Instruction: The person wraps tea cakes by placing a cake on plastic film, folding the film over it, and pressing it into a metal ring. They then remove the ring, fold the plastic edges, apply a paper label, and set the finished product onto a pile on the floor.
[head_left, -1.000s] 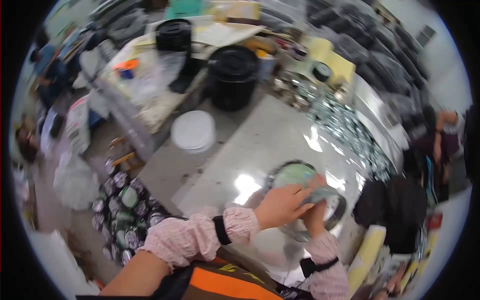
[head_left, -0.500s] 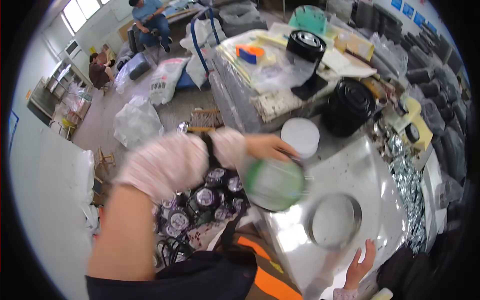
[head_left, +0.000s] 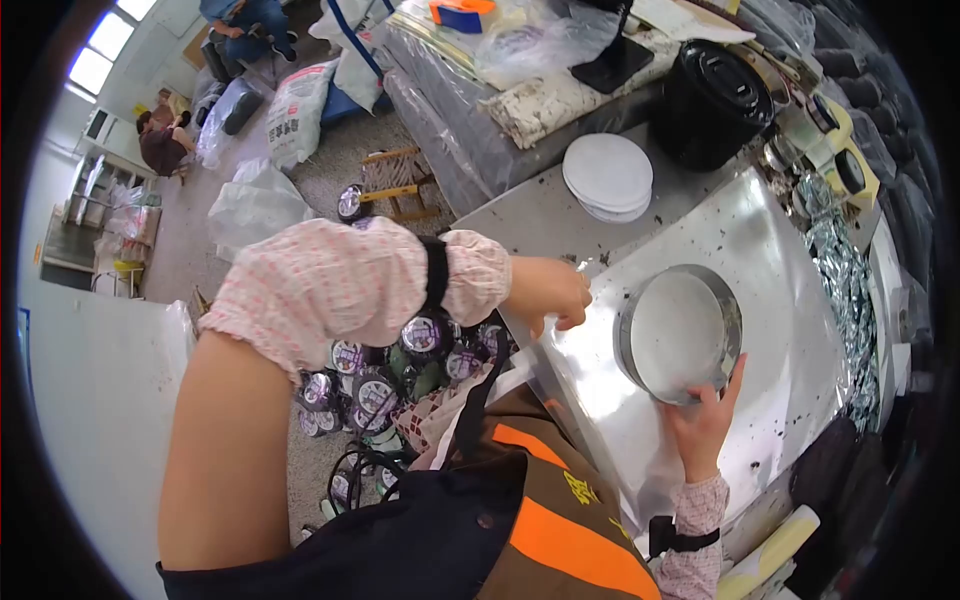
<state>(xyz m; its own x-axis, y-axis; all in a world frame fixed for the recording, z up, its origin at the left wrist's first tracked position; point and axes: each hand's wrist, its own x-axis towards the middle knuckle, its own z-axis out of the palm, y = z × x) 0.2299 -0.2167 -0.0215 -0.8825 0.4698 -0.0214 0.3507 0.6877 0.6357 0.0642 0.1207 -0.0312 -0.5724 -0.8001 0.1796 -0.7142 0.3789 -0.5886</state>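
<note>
My left hand [head_left: 550,296] hangs over the left edge of a shiny metal sheet [head_left: 790,330], its fingers curled in. What they hold, if anything, is hidden. My right hand [head_left: 705,430] is at the near rim of a wide, shallow metal ring [head_left: 735,312]. One finger stretches along the ring's outside, while other fingertips reach over the rim. Inside the ring shows a pale round surface [head_left: 678,335]. A small stack of white discs [head_left: 607,172] lies behind the sheet. Below my left forearm, several dark jars with purple-and-white lids [head_left: 375,395] are piled.
A black lidded canister [head_left: 712,105] stands behind the sheet. Crumpled silver foil [head_left: 842,290] lines its right side. Plastic-wrapped material [head_left: 440,120] bears papers and bags at the back. A small wooden stool [head_left: 395,180] is on the floor. Two other people sit farther off.
The green round-topped jar in my left hand has left it, and that hand has curled its fingers. My right hand has moved up to the metal ring. The view has shifted.
</note>
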